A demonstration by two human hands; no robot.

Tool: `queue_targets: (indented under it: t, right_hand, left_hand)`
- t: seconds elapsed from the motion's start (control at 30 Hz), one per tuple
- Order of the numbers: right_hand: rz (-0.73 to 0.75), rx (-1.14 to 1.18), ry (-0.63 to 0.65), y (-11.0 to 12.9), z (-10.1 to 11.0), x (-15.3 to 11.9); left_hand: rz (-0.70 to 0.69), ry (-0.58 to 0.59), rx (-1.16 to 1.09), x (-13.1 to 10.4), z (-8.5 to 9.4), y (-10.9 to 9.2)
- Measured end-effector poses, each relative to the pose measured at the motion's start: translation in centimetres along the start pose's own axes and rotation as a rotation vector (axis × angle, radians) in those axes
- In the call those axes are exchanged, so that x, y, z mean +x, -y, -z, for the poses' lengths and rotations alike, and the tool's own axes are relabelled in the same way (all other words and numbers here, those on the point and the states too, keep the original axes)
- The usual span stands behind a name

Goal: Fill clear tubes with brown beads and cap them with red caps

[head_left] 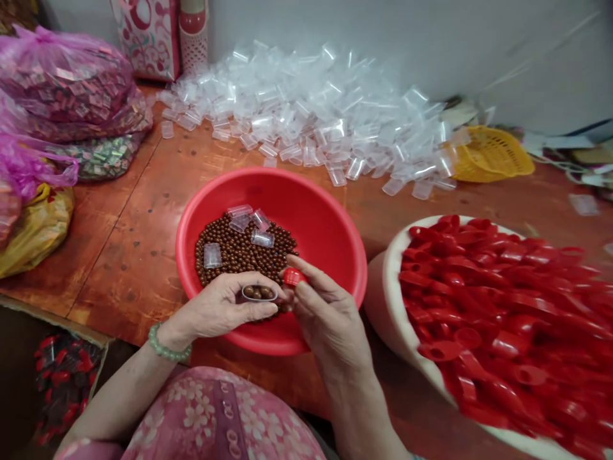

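Note:
My left hand [225, 303] is closed around a clear plastic container [259, 293], its oval mouth facing me and brown balls showing inside. Close beside it, my right hand [330, 306] pinches a small red plastic cap [293, 277] between thumb and fingers. The cap and the container's mouth are apart. Both hands are over the near side of a red basin [330, 223], which holds many small brown balls [234, 252]. Several clear containers [262, 239] lie on top of the balls.
A large heap of clear containers [306, 115] lies along the wall. To the right stands a white tub [395, 294] full of red caps [498, 306], with a yellow basket [498, 153] behind it. Filled pink bags [71, 83] sit at left; a box of red-capped pieces [64, 383] is below.

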State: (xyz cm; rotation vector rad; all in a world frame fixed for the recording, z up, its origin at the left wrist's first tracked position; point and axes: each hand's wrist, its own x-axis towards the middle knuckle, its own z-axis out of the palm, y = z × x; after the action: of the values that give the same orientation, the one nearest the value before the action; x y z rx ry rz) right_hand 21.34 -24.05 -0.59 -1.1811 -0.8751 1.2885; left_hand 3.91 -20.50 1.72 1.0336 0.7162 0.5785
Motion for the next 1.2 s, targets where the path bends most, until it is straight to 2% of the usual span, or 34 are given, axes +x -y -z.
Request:
queue_targets:
  t: [0.13,0.2,0.33,0.43,0.6,0.9,1.0,1.2]
  right_hand:
    - [0.036,0.115,-0.024,0.6,-0.5,0.4]
    - [0.061,0.140,-0.061,0.8,-1.0,0.5]
    - [0.107,0.208,-0.152,0.7,-2.0,0.4]
    - [0.137,0.198,-0.233,0.6,-2.8,0.4]
    - [0.156,0.185,-0.282,0.7,-3.9,0.2]
    - [0.205,0.160,-0.319,1.4,-5.1,0.0]
    - [0.231,0.092,-0.301,1.4,-5.3,-0.2]
    - [0.265,-0.102,-0.184,1.1,-6.1,-0.5]
  left_hand:
    - [-0.007,-0.057,0.170,0.2,1.3,-0.5]
    - [0.004,-0.042,0.285,0.5,1.9,-0.7]
    - [0.020,0.020,0.353,0.9,2.3,-1.1]
    - [0.035,0.104,0.268,0.9,2.4,-1.3]
    - [0.065,0.130,0.102,0.3,2.7,-1.1]
    - [-0.011,0.133,0.025,-0.4,2.6,-0.9]
    - [-0.022,0.171,0.043,-0.4,2.8,-0.6]
    - [-0.066,0.228,0.031,-0.6,2.9,-0.1]
